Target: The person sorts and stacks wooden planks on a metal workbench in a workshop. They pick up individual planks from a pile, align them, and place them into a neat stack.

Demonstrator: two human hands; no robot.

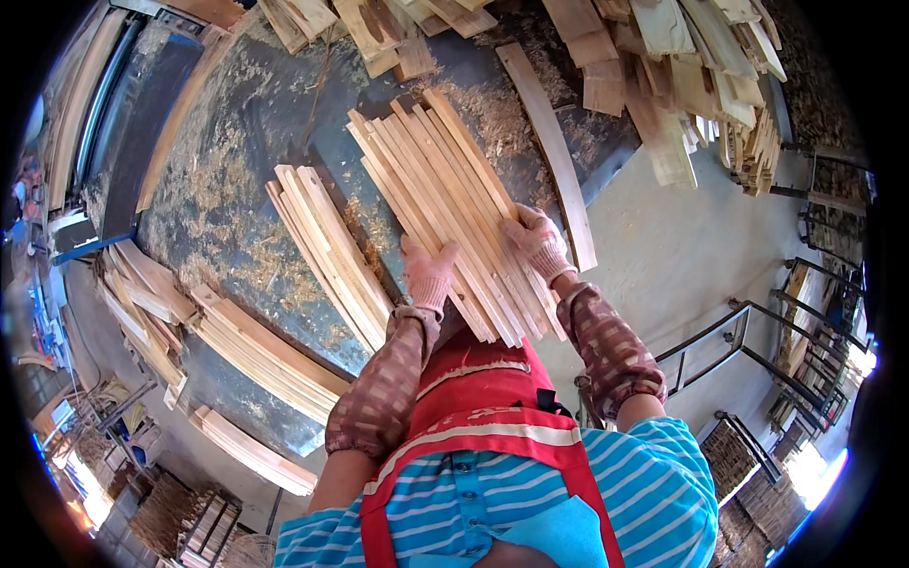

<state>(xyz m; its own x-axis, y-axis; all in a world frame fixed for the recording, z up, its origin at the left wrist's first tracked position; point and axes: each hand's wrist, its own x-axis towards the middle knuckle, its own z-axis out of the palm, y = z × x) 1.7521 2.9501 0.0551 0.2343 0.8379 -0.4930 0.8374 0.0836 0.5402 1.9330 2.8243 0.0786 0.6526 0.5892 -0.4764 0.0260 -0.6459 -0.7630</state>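
Observation:
A bundle of long, narrow wooden strips point(454, 208) lies side by side in front of me, its ends uneven at the top. My left hand point(428, 271), in a pale pink knit glove, grips the bundle's left edge with the thumb on top. On the opposite edge, my right hand point(536, 244), gloved the same way, clasps it with the thumb over the strips. The fingers of both hands are partly hidden beneath the wood. The bundle's near end reaches my red apron point(473, 379). Just left of it, a smaller stack of strips point(331, 256) rests on the dark, sawdust-strewn table point(227, 208).
One long board point(549, 151) lies right of the bundle. Heaped planks point(653, 57) cover the far right, with more boards point(379, 28) at the far edge. Stacked strips point(270, 350) sit at the near left. A black metal rack frame point(729, 346) stands on the floor at right.

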